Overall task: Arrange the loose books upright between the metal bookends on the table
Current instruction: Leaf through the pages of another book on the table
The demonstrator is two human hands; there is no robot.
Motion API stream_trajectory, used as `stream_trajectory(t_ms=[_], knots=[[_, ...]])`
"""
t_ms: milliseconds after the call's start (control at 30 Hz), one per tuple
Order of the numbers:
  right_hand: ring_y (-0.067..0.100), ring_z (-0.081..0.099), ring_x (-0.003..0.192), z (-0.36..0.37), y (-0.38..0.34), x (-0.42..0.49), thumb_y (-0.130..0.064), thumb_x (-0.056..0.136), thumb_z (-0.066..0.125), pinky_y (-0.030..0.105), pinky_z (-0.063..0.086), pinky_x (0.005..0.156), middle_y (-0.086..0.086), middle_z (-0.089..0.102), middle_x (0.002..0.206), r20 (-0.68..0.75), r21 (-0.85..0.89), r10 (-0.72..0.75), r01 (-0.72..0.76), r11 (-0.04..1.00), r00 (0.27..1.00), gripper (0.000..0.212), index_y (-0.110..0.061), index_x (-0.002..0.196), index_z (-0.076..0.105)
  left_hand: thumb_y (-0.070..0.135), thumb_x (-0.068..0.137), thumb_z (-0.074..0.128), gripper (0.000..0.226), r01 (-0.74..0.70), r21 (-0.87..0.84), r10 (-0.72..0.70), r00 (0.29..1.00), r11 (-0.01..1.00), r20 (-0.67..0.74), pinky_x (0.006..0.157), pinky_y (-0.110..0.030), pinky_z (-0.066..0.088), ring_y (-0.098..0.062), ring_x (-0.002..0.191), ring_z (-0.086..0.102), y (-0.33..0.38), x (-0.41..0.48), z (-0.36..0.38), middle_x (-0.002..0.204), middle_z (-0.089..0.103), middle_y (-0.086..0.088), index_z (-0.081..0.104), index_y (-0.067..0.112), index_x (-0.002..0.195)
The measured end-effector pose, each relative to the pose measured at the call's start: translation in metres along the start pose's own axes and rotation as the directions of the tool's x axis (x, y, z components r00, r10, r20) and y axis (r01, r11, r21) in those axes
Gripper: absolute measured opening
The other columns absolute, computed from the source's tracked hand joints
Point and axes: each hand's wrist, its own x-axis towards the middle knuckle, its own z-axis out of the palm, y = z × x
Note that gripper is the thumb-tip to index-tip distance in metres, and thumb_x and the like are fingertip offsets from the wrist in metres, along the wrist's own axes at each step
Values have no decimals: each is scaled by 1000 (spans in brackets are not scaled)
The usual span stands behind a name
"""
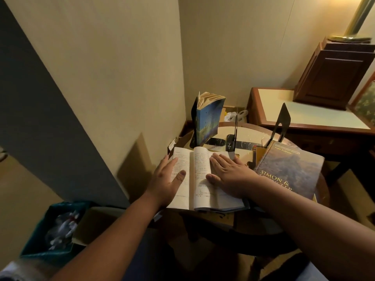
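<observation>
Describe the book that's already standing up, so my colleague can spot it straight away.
Start at the round table in the wall corner. At its far left edge, a blue paperback stands upright against a black bookend. It alone stands; the open book and the hardcover lie flat.

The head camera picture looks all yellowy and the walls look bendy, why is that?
Head view: warm light gives everything a yellow tint; the wide lens bends the wall edges; the left hand throws a dark shadow on the wall; the open book has small, soft print; the bin lies dim.
</observation>
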Motion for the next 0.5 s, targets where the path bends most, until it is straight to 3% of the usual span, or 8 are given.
stream_trajectory(t_ms=[67, 167, 233, 333, 500], knots=[[14, -16, 150, 1, 1, 1, -76, 88, 2, 50, -7, 122, -4, -15, 165, -3, 11, -2, 2, 1000, 1000, 87, -25, 157, -11, 60, 94, 40, 69, -4, -62, 3, 1000, 998, -24, 109, -37, 39, -16, 140, 37, 2, -3, -5, 158, 32, 0, 31, 24, 152], [14, -16, 150, 1, 2, 2, -77, 86, 1, 50, -8, 122, -4, -14, 165, 0, 20, 3, -3, 1000, 1000, 89, -25, 157, -10, 40, 101, 48, 51, -48, -173, 37, 997, 984, -67, 82, -14, 49, -6, 116, 56, 7, -5, -12, 138, 52, 7, 39, 21, 148], [14, -16, 150, 1, 3, 3, -79, 82, -2, 49, -9, 122, -4, -14, 165, -1, 24, 4, -4, 1000, 1000, 93, -25, 157, -10, 30, 103, 47, 42, -62, -308, 27, 993, 949, -117, 76, -14, 53, -3, 111, 60, 9, -3, -16, 132, 56, 10, 44, 22, 144], [15, -15, 151, -1, 2, 2, -83, 72, -9, 50, -7, 122, -4, -13, 165, 5, 30, 2, -3, 1000, 1000, 104, -25, 158, -10, 9, 101, 46, 39, 17, -541, -88, 990, 841, -107, 80, -22, 56, -7, 111, 62, 16, 2, -22, 129, 61, 6, 51, 21, 138], [15, -13, 151, -1, 3, 1, -80, 80, -1, 51, -5, 123, -3, -11, 166, 7, 45, 2, -2, 999, 1000, 96, -25, 158, -8, -7, 87, 60, 48, 26, -559, -44, 999, 829, -18, 77, -30, 60, -18, 108, 68, 18, 8, -29, 118, 67, 4, 66, 32, 114]])
